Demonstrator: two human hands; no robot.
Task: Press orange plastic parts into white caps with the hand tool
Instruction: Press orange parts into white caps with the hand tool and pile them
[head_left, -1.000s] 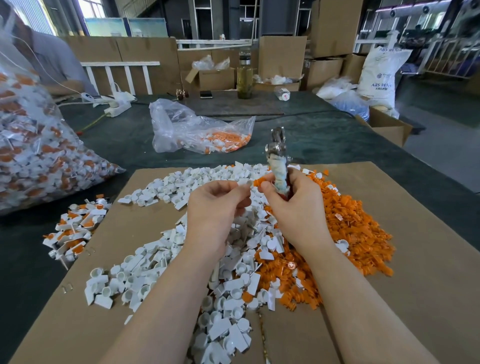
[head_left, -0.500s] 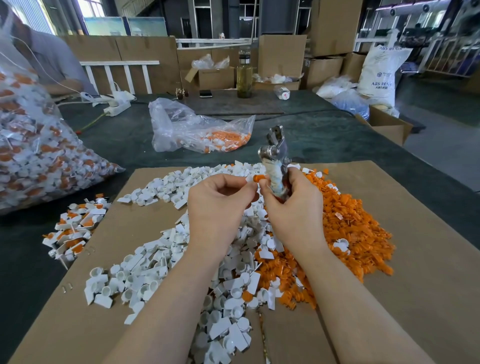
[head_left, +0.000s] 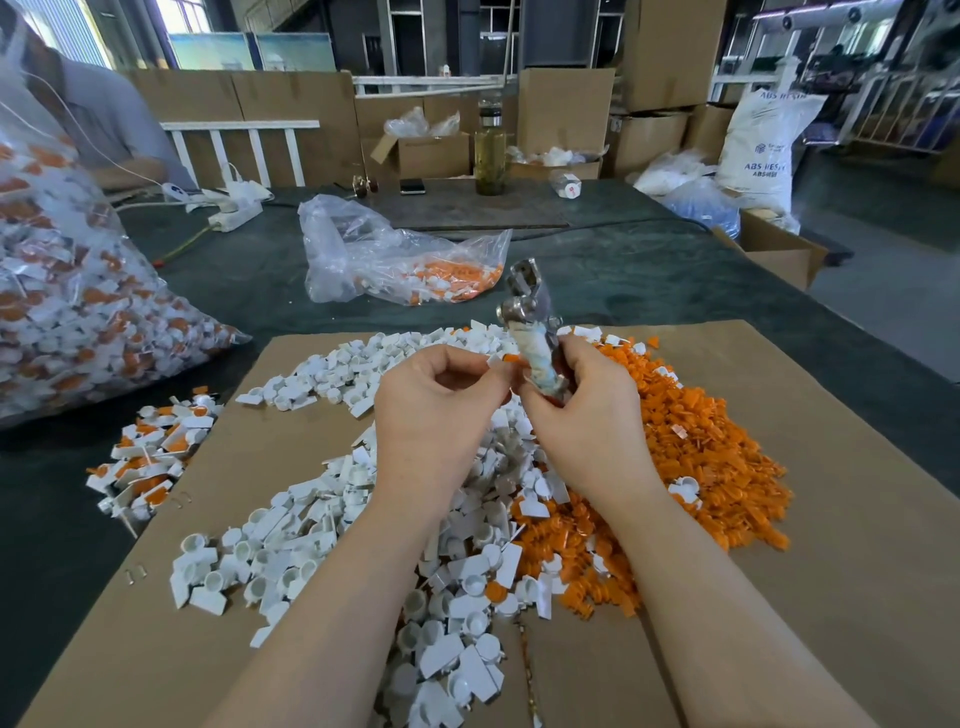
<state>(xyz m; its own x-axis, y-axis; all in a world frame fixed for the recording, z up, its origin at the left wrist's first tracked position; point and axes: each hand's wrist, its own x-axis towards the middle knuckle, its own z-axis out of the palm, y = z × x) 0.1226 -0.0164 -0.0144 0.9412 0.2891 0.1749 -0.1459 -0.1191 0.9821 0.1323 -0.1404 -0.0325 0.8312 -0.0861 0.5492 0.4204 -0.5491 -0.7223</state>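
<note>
My right hand (head_left: 582, 415) grips the wrapped handle of a metal hand tool (head_left: 530, 317), its jaws pointing up and away. My left hand (head_left: 436, 405) pinches a small white cap with an orange part (head_left: 501, 359) against the tool's handle. Both hands hover over a pile of white caps (head_left: 363, 519) in the middle of a cardboard sheet (head_left: 831, 519). A heap of orange plastic parts (head_left: 701, 457) lies to the right of the caps. A small pile of assembled orange-and-white pieces (head_left: 150, 457) sits off the cardboard's left edge.
A big clear bag of assembled pieces (head_left: 67, 312) fills the left side. A smaller clear bag with orange parts (head_left: 395, 260) lies behind the cardboard on the dark green table (head_left: 649, 270). A glass bottle (head_left: 490, 150), cardboard boxes and a person's sleeve (head_left: 104, 119) are farther back.
The tool has tilted slightly left and its jaws have risen. My left fingers have moved right, bringing the small piece up against the tool's handle.
</note>
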